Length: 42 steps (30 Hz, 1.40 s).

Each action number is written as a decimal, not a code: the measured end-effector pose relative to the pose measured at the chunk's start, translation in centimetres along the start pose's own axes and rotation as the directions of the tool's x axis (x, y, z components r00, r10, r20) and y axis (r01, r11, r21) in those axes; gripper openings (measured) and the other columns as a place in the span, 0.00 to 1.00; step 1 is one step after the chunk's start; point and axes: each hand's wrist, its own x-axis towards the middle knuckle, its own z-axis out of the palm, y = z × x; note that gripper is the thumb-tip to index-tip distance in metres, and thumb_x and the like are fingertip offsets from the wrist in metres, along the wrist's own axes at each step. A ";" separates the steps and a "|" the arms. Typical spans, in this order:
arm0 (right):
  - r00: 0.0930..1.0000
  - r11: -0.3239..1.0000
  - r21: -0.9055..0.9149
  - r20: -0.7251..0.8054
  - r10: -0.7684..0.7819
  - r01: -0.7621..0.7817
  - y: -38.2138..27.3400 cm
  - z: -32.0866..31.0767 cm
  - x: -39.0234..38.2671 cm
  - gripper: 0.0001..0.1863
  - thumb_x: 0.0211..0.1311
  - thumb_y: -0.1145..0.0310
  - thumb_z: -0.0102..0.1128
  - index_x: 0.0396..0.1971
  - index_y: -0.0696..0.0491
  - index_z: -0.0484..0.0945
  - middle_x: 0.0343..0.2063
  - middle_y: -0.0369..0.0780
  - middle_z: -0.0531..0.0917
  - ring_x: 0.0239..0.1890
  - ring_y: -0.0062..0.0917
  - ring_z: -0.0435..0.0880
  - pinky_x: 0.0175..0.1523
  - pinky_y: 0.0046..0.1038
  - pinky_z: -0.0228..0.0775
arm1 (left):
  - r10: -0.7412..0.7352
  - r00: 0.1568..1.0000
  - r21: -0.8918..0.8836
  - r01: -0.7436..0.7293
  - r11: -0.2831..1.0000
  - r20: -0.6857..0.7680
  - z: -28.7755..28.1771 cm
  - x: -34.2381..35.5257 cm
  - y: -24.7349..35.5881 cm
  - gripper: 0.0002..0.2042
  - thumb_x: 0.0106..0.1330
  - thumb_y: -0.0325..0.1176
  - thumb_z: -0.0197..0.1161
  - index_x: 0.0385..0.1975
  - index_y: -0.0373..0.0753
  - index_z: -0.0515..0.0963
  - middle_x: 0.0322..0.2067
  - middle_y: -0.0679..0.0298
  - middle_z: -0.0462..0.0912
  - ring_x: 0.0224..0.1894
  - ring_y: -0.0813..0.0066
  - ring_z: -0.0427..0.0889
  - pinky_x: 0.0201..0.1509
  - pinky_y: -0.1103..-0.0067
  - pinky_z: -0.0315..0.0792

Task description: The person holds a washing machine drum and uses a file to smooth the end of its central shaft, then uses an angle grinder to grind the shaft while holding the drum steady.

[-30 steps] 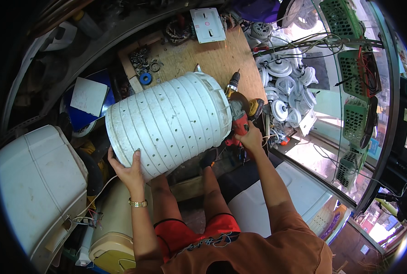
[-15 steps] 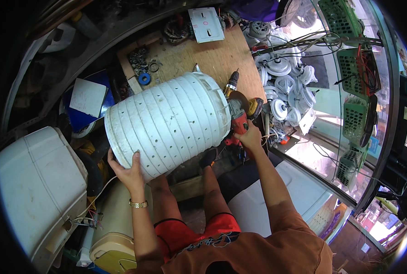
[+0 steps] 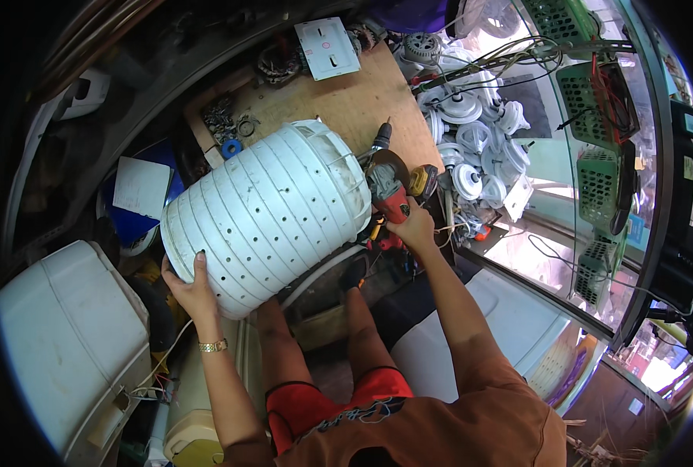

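Observation:
A large white perforated tub, like a washing machine drum [image 3: 264, 218], lies tilted on its side in front of me, its ribbed rim end toward the right. My left hand [image 3: 194, 292] is curled round its lower left edge, thumb on the outer wall and the other fingers mostly hidden behind. My right hand [image 3: 415, 227] is closed round a red and grey angle grinder [image 3: 393, 204], whose brown disc [image 3: 389, 162] is beside the drum's right end. Whether the disc touches the drum I cannot tell. A cordless drill [image 3: 381, 138] with a yellow battery [image 3: 422, 180] lies just beyond the grinder.
The wooden bench [image 3: 346, 101] carries a blue tape roll [image 3: 231, 148], small metal parts [image 3: 220, 117] and a white metal plate [image 3: 328, 48]. White plastic pulleys [image 3: 478, 132] are heaped at right. Green baskets [image 3: 599, 187] hang by the glass. A white appliance casing [image 3: 66, 327] stands left.
The drum, both hands and the grinder have shifted left in view, as has the bench behind them. A pale curved hose now shows below the drum. Both grips stay the same.

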 end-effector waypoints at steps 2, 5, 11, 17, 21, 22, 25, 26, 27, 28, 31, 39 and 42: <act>1.000 1.000 0.005 -0.011 -0.012 0.012 -0.5 0.0 0.3 0.50 0.36 0.49 0.78 0.65 0.50 0.71 0.38 0.51 0.88 0.41 0.49 0.88 0.47 0.45 0.80 | 0.013 1.000 0.000 -0.013 1.000 0.005 0.0 0.0 0.0 0.38 0.63 0.34 0.75 0.67 0.25 0.60 0.60 0.46 0.73 0.60 0.62 0.74 0.67 0.71 0.66; 1.000 1.000 0.006 -0.006 -0.012 0.012 -0.6 0.3 0.7 0.52 0.36 0.49 0.78 0.67 0.50 0.69 0.40 0.51 0.88 0.42 0.49 0.88 0.48 0.45 0.80 | 0.041 0.999 0.045 -0.042 0.998 0.010 0.3 -0.4 0.3 0.35 0.65 0.34 0.72 0.67 0.26 0.61 0.61 0.47 0.73 0.61 0.61 0.74 0.68 0.70 0.65; 0.999 0.999 0.030 -0.046 -0.015 0.016 -0.7 0.8 0.1 0.52 0.36 0.50 0.79 0.66 0.49 0.70 0.42 0.51 0.87 0.43 0.49 0.87 0.49 0.45 0.79 | 0.034 0.999 -0.004 -0.034 0.999 0.010 0.2 -0.4 0.2 0.36 0.65 0.35 0.73 0.67 0.26 0.61 0.61 0.47 0.73 0.61 0.62 0.74 0.68 0.71 0.65; 1.000 1.000 -0.008 0.008 0.015 -0.015 -0.7 0.6 0.3 0.51 0.36 0.50 0.79 0.66 0.49 0.70 0.42 0.52 0.87 0.43 0.49 0.87 0.49 0.45 0.79 | 0.027 1.000 -0.004 -0.027 1.000 0.012 0.2 -0.7 0.3 0.36 0.65 0.34 0.73 0.68 0.26 0.60 0.62 0.46 0.73 0.61 0.61 0.74 0.68 0.71 0.65; 1.000 1.000 0.004 0.010 0.001 -0.001 -0.5 0.6 0.2 0.52 0.36 0.50 0.79 0.67 0.48 0.70 0.41 0.52 0.88 0.43 0.49 0.87 0.48 0.45 0.79 | 0.014 1.000 -0.032 -0.013 0.999 0.010 0.1 -0.9 0.2 0.37 0.65 0.34 0.73 0.68 0.25 0.60 0.62 0.46 0.73 0.61 0.61 0.74 0.68 0.71 0.65; 1.000 1.000 -0.002 0.008 -0.003 0.003 -0.4 0.7 0.2 0.52 0.36 0.50 0.79 0.67 0.48 0.70 0.41 0.52 0.88 0.43 0.49 0.87 0.48 0.45 0.79 | 0.016 1.000 -0.022 -0.016 1.000 0.011 0.1 -0.9 0.2 0.37 0.65 0.34 0.73 0.68 0.25 0.60 0.61 0.46 0.73 0.61 0.61 0.74 0.68 0.71 0.65; 1.000 1.000 -0.006 0.010 -0.009 0.009 -0.2 0.6 0.2 0.52 0.36 0.49 0.79 0.67 0.48 0.70 0.40 0.52 0.88 0.42 0.49 0.87 0.48 0.45 0.80 | 0.004 1.000 -0.018 -0.004 1.000 0.012 0.2 -1.0 0.3 0.37 0.64 0.32 0.73 0.68 0.26 0.59 0.61 0.46 0.72 0.61 0.62 0.74 0.68 0.71 0.65; 1.000 1.000 -0.005 0.011 -0.011 0.011 -0.2 0.6 0.2 0.51 0.36 0.49 0.79 0.67 0.49 0.70 0.40 0.52 0.88 0.42 0.49 0.87 0.48 0.44 0.80 | -0.008 1.000 -0.024 0.008 1.000 0.013 0.1 -1.0 0.2 0.37 0.63 0.29 0.73 0.68 0.26 0.59 0.61 0.47 0.72 0.61 0.62 0.73 0.68 0.71 0.66; 1.000 1.000 -0.005 0.012 -0.012 0.012 -0.2 0.7 0.2 0.51 0.36 0.49 0.79 0.67 0.49 0.70 0.40 0.52 0.88 0.42 0.49 0.87 0.48 0.44 0.80 | -0.008 1.000 -0.024 0.009 1.000 0.011 0.0 -1.0 0.1 0.37 0.63 0.29 0.73 0.68 0.26 0.59 0.61 0.47 0.72 0.61 0.62 0.73 0.68 0.71 0.66; 1.000 1.000 -0.019 0.017 -0.009 0.009 -0.2 0.7 0.2 0.51 0.36 0.49 0.79 0.66 0.49 0.71 0.40 0.52 0.88 0.42 0.49 0.87 0.48 0.44 0.80 | 0.005 1.000 -0.018 -0.005 1.000 0.011 0.0 -1.1 0.0 0.37 0.64 0.32 0.73 0.68 0.25 0.59 0.61 0.46 0.72 0.61 0.62 0.74 0.68 0.71 0.65; 1.000 0.999 -0.036 0.025 0.001 0.000 -0.1 0.8 0.3 0.51 0.36 0.49 0.79 0.66 0.50 0.71 0.39 0.52 0.88 0.42 0.49 0.87 0.48 0.44 0.80 | 0.030 0.999 0.001 -0.030 1.000 0.012 0.0 -1.0 -0.2 0.37 0.65 0.34 0.73 0.68 0.25 0.60 0.61 0.46 0.73 0.60 0.62 0.74 0.68 0.71 0.65; 1.000 1.000 -0.018 0.017 -0.011 0.011 -0.6 0.4 0.2 0.50 0.36 0.49 0.79 0.65 0.50 0.72 0.43 0.51 0.88 0.45 0.48 0.87 0.51 0.45 0.79 | 0.002 1.000 -0.004 -0.002 1.000 0.005 -0.2 -1.3 0.2 0.38 0.62 0.32 0.75 0.68 0.26 0.60 0.61 0.45 0.72 0.61 0.60 0.73 0.68 0.70 0.66; 0.999 1.000 -0.024 0.043 0.018 -0.017 -0.9 0.2 0.2 0.50 0.37 0.50 0.79 0.66 0.49 0.71 0.45 0.50 0.87 0.46 0.48 0.87 0.51 0.44 0.79 | 0.009 1.000 -0.026 -0.009 1.000 0.011 -0.2 -1.3 0.2 0.39 0.62 0.32 0.75 0.68 0.26 0.59 0.61 0.45 0.72 0.62 0.60 0.73 0.68 0.70 0.65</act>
